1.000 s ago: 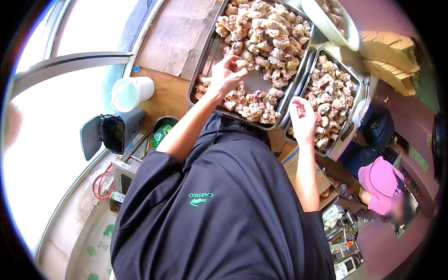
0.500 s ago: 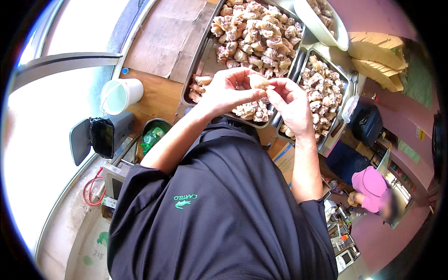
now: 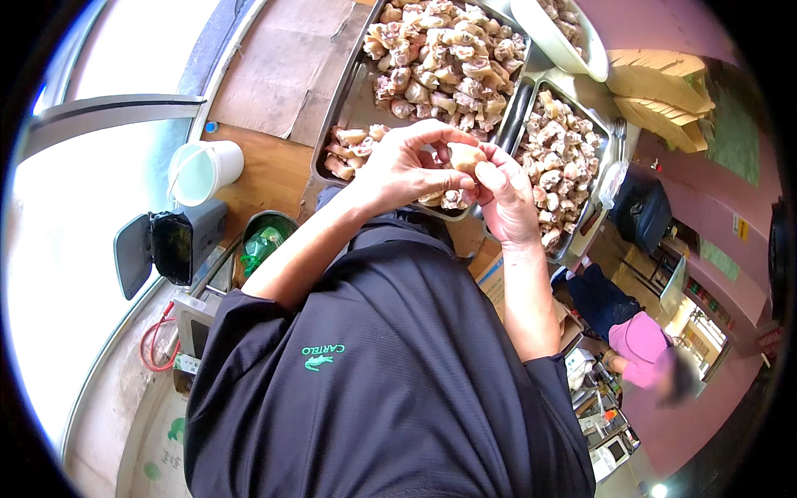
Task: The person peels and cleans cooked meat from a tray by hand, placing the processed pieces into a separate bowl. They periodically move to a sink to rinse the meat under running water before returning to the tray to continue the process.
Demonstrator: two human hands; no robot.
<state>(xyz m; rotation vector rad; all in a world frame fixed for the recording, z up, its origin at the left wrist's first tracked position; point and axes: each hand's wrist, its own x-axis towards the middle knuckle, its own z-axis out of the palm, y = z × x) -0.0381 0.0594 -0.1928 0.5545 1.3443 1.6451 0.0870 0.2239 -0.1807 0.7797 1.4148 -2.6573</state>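
A pale, skin-on piece of meat (image 3: 466, 158) is pinched between my two hands over the near edge of a large metal tray (image 3: 359, 101). My left hand (image 3: 405, 170) curls around its left side with thumb and fingers. From the right, my right hand (image 3: 508, 199) presses thumb and fingertips against it. Beyond my hands a big heap of similar meat pieces (image 3: 452, 62) fills the tray's far part. A smaller group (image 3: 344, 153) lies at its near left, and more pieces partly show below my hands. A narrower tray (image 3: 606, 129) of chopped pieces stands at the right.
A white basin (image 3: 599, 54) with more meat stands at the far right. Cardboard (image 3: 274, 70) covers the table's left side. At left are a white bucket (image 3: 207, 174), a grey bin (image 3: 199, 236) and a green-lined bin (image 3: 264, 245). A person in pink (image 3: 639, 340) is at right.
The view has shifted slightly, so the trays sit a little farther left. My hands keep hold of the meat piece, with its turn slightly changed. The person in pink has moved.
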